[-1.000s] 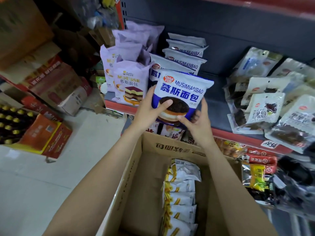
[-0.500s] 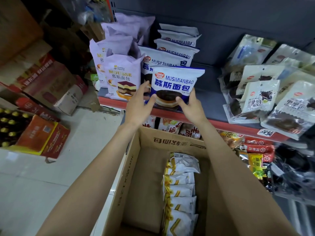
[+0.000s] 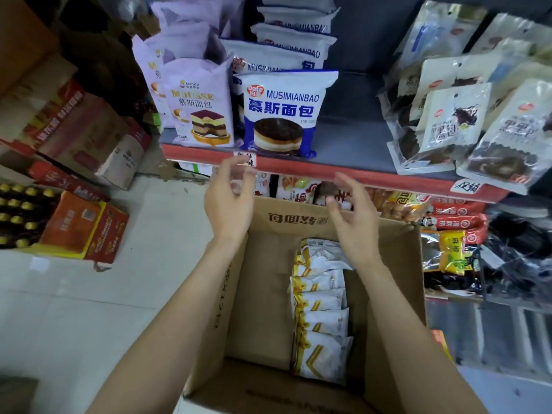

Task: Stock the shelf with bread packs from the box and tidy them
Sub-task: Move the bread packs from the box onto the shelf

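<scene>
A blue and white bread pack [image 3: 282, 115] stands upright at the front of the shelf [image 3: 352, 135], ahead of a row of the same packs. Purple mousse packs [image 3: 198, 103] stand to its left. My left hand [image 3: 228, 204] and my right hand [image 3: 351, 218] hover below the shelf's red edge, over the open cardboard box [image 3: 260, 282]. Both hands hold nothing, with fingers loosely bent. Inside the box a row of white and yellow bread packs [image 3: 321, 309] lies along its right side.
Pale packs of dark snacks [image 3: 466, 115] fill the shelf's right part. More goods [image 3: 454, 225] sit on the lower shelf to the right. Cartons [image 3: 74, 127] and a crate of bottles [image 3: 18, 216] stand on the floor at left.
Both hands set the blue and white pack on the shelf front, let go, and drew back down toward the box. The view tilted down.
</scene>
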